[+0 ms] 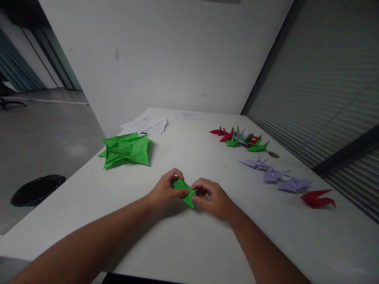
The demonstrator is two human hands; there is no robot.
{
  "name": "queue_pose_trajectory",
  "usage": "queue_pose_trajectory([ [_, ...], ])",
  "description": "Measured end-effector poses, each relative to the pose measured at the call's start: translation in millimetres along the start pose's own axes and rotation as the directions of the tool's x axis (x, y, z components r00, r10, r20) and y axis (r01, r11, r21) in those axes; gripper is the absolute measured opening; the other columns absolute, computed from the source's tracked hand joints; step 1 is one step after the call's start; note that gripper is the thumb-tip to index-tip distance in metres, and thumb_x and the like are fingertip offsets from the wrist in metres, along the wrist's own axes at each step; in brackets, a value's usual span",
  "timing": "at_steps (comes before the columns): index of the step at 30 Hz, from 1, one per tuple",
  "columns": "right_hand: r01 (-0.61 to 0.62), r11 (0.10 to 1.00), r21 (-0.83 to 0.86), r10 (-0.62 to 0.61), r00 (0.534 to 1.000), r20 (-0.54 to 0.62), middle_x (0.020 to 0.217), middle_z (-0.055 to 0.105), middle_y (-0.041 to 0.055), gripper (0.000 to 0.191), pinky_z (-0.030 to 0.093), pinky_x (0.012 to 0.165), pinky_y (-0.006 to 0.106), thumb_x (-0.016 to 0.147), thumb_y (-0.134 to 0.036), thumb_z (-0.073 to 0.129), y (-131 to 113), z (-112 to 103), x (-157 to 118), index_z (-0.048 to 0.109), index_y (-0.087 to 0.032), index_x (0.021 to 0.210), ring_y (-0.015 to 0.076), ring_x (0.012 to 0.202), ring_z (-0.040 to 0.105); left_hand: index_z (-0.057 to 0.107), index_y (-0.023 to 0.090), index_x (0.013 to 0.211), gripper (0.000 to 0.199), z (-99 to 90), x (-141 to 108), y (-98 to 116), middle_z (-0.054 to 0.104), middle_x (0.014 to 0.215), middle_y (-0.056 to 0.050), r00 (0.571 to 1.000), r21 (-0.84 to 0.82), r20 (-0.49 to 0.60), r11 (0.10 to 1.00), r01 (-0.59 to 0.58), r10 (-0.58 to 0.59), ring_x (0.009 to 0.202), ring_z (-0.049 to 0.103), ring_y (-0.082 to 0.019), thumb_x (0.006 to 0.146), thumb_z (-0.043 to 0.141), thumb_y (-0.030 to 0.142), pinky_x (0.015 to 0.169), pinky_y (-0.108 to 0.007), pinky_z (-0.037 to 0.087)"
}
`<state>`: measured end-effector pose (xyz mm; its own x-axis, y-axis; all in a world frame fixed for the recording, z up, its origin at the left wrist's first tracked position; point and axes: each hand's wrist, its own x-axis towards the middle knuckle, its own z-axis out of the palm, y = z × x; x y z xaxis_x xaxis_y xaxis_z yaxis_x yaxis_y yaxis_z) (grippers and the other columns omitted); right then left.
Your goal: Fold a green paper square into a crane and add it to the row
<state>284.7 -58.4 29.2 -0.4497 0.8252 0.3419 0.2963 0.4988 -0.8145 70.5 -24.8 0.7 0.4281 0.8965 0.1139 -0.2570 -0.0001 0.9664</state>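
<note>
A small folded green origami paper (pixel 187 200) is between my two hands, just above the white table (pixel 189 244). My left hand (pixel 166 191) pinches its left side, with the thumb across the front and the fingers behind. At its right end, my right hand (pixel 213 198) pinches a narrow point of the paper between thumb and curled fingers. Part of the paper is hidden behind my left thumb.
Creased green sheets (pixel 127 152) lie stacked at the left, with printed papers (pixel 145 125) behind them. On the right are several purple cranes (pixel 296 184), a red crane (pixel 317 199) and a mixed crane pile (pixel 237 138). A black-lined bin (pixel 38 190) stands on the floor, left.
</note>
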Motion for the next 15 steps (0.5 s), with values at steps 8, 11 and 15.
queue_pose_trajectory([
  [8, 0.021, 1.0, -0.016, -0.021, 1.0, 0.021, 0.081, 0.064, 0.0014, 0.013, 0.045, 0.065, 0.028, 0.089, -0.033, 0.074, 3.3, -4.9, -0.5, 0.071, -0.02, 0.087, 0.0148, 0.07, 0.056, 0.055, 0.017, 0.093, 0.048, -1.6, 0.6, 2.1, 0.064, 0.075, 0.002, 0.999, 0.037, 0.05, 0.999, -0.006, 0.005, 0.061, 0.057, -0.009, 0.067, 0.094, 0.029, 0.056, -0.021, 0.048],
  [11, 0.002, 1.0, -0.021, -0.001, 0.999, 0.039, 0.079, 0.064, 0.001, 0.014, 0.044, 0.065, 0.028, 0.089, -0.033, 0.074, 0.6, -6.1, -0.4, 0.07, -0.02, 0.085, 0.0148, 0.07, 0.055, 0.056, 0.017, 0.092, 0.045, -3.6, 0.1, 2.3, 0.063, 0.076, 0.002, 0.998, 0.107, 0.054, 0.993, -0.043, 0.037, 0.063, 0.056, -0.01, 0.069, 0.092, 0.03, 0.057, -0.022, 0.047],
  [15, -0.028, 0.999, -0.029, 0.029, 0.999, 0.032, 0.079, 0.064, 0.0009, 0.012, 0.044, 0.064, 0.028, 0.089, -0.031, 0.073, -1.8, -6.6, 0.4, 0.071, -0.019, 0.086, 0.0143, 0.069, 0.055, 0.058, 0.017, 0.092, 0.039, -5.7, -1.1, 2.3, 0.061, 0.077, 0.002, 0.994, 0.223, 0.072, 0.97, -0.102, 0.088, 0.064, 0.055, -0.01, 0.071, 0.089, 0.028, 0.058, -0.022, 0.045],
])
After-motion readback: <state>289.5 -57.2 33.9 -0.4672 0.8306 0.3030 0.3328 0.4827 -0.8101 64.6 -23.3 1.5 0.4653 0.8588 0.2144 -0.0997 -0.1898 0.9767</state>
